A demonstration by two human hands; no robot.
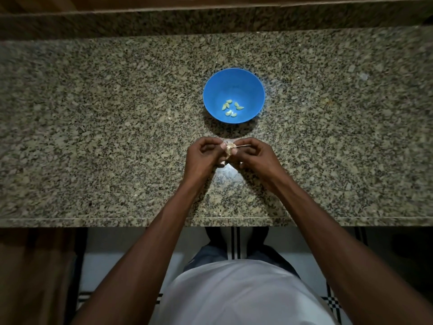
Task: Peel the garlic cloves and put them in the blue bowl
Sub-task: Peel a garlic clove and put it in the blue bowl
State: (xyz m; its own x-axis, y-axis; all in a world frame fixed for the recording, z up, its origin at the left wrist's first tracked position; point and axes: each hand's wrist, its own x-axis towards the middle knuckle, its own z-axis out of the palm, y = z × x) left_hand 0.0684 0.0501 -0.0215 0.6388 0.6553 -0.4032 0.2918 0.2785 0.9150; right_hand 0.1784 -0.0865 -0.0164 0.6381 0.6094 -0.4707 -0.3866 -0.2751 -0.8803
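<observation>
The garlic is held between both hands, just above the tabletop. Its pale papery skin shows between the thumbs; most of it is hidden by the fingers. The left hand has its fingers curled around the garlic from the left side. The right hand pinches the garlic from the right side, with thumb and forefinger at its top. A thin strip of skin extends from the garlic over the right hand's fingers. The two hands touch around the garlic.

The bowl stands on the tabletop just beyond the hands, well apart from them. It is blue and upright. Six peeled cloves lie on its bottom, in loose pairs.
</observation>
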